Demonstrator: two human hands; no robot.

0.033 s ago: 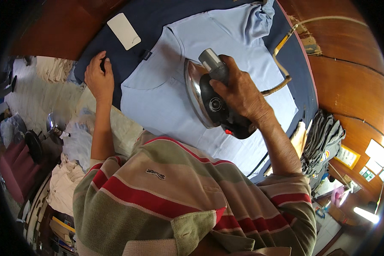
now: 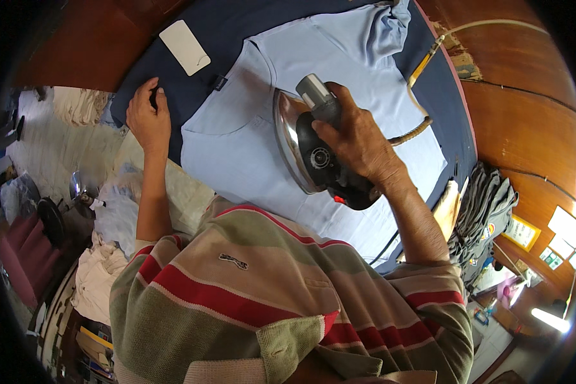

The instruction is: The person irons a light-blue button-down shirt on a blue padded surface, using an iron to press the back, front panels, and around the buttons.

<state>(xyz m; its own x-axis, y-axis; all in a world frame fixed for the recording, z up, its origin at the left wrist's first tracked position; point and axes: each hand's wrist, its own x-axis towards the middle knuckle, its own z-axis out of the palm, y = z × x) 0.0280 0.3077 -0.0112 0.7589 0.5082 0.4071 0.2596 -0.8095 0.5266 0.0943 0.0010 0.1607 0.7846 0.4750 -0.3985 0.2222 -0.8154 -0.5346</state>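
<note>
Navy cloth (image 2: 227, 29) | blue shirt (image 2: 243, 157) beneath iron (image 2: 319, 155) | right hand (image 2: 360, 142): clasping iron | left hand (image 2: 148, 120): half-curled, left of shirt

Pale-blue garment (image 2: 240, 153); black-and-silver iron (image 2: 315, 144)

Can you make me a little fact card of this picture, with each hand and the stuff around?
Right hand: grips the iron by its handle
Iron: black and silver, over the shirt; contact unclear
Left hand: loosely curled, at the dark blue cloth, holding nothing visible
Shirt: light blue, spread on the cloth
Tag: white, left of the shirt
Right side: dark clothes in a bunch
</note>
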